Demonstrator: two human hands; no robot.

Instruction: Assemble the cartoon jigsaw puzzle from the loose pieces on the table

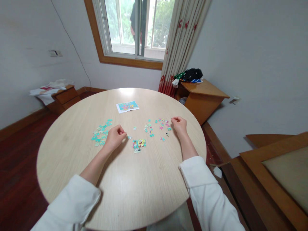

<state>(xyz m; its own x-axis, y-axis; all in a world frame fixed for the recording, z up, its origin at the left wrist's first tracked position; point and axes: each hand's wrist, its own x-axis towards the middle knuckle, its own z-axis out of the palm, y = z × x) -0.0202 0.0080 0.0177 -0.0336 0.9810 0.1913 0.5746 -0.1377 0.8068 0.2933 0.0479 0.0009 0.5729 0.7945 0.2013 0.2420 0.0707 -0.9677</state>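
My left hand rests on the round wooden table with fingers curled, its tips beside a small loose piece; whether it pinches anything I cannot tell. A heap of teal jigsaw pieces lies just left of it. A small joined patch of puzzle sits between my hands. My right hand is curled at the right edge of a scatter of pink and teal pieces, fingertips pinched together. A printed picture sheet lies farther back.
A wooden side cabinet with dark cloth on top stands behind the table on the right, by the curtain. A low drawer unit with papers is at the left wall. A person stands outside the window. Wooden furniture is at right.
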